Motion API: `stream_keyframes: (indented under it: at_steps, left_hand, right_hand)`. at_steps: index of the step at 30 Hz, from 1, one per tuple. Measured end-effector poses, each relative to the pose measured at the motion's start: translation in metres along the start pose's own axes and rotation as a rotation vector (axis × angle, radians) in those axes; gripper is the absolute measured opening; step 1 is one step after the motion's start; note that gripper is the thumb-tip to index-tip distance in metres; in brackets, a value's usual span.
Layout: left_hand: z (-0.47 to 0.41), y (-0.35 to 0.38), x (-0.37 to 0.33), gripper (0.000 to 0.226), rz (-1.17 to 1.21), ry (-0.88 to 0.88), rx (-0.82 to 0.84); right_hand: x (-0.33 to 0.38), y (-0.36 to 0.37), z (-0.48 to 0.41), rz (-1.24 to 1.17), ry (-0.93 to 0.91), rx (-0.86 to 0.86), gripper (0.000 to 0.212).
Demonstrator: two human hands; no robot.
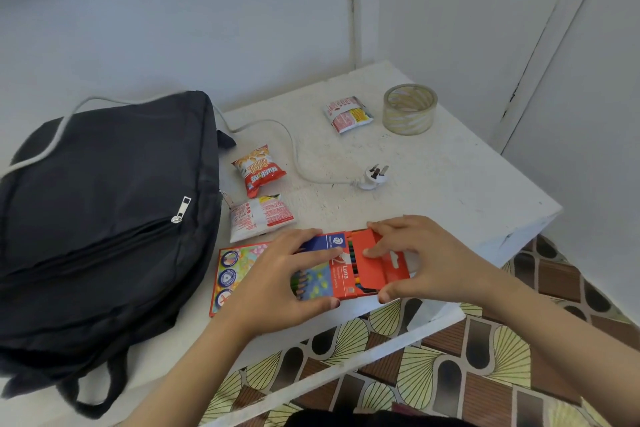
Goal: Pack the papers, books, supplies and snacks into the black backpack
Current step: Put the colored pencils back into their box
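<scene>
Directions are read from the pencil box, with 12 o'clock pointing away from us.

1. At 6 o'clock, we see patterned flooring (485,340) below the near edge of the white table (450,191).
2. The pencil box (341,274) lies at the near table edge. Its red flap (375,258) stands open at 3 o'clock, and coloured pencil ends show in the gap.
3. The left hand (277,282) grips the box body, with the thumb on the near edge and the fingers curled over the top face.
4. The right hand (427,263) pinches the flap, with the thumb at its near corner and a fingertip pressing its face.
5. A colourful red-edged booklet (230,274) lies flat under the box and projects at 9 o'clock.
6. The black backpack (104,218) lies flat on the table at 9 to 10 o'clock, just beside the booklet. A metal zip pull (180,213) rests on its upper panel.
7. At 11 o'clock a white snack packet (258,218) lies near the box. Beyond it lies a red peanut packet (259,166).
8. At 12 to 1 o'clock a white plug (375,176) lies prongs up. Its cable (294,149) runs back and over the backpack's far corner.
9. At 12 o'clock, far, lies a third packet (348,113). A clear tape roll (409,109) stands just beside it at 1 o'clock, near the wall.
</scene>
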State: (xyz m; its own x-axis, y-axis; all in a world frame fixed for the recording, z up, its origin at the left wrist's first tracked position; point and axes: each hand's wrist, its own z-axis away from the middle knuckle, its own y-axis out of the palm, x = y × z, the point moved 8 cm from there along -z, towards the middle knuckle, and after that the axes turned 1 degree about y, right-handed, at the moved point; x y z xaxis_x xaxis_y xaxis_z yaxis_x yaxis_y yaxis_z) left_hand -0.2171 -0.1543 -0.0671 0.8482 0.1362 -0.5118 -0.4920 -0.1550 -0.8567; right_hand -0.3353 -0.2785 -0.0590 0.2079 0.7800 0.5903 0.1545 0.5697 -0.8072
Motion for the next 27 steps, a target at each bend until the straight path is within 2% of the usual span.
stream_keyframes:
  at_steps: [5,13,20,27]
  left_hand:
    - [0.001,0.002,0.0,0.066,0.008,-0.005,-0.005]
    - [0.002,0.003,0.002,0.066,-0.001,-0.032,0.009]
    - [0.015,-0.005,0.013,0.071,-0.035,-0.078,0.035]
    - [0.031,-0.02,0.026,0.064,0.027,-0.108,-0.092]
  right_hand:
    - [0.009,0.012,-0.007,-0.022,-0.026,0.011,0.068]
    - [0.006,0.019,-0.006,-0.108,0.025,-0.022,0.065]
    - [0.004,0.018,-0.002,0.007,0.017,0.064,0.093]
    - [-0.005,0.024,-0.005,0.154,-0.013,0.077,0.11]
